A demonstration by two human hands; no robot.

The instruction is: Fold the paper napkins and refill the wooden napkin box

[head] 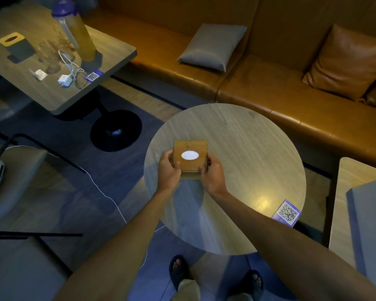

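Wood-topped, the box point(191, 146) stands on the round worktop point(248, 148), toward its left edge. My left grip point(168, 168) clasps its left side and my right grip point(212, 172) its right, fingers curled round the walls. White fills the oval slot, napkins point(190, 155) I take it, so I judge the refill done or nearly so. I see no loose napkins; only setting the box in place seems left. A QR card point(287, 212) lies at the near right edge.
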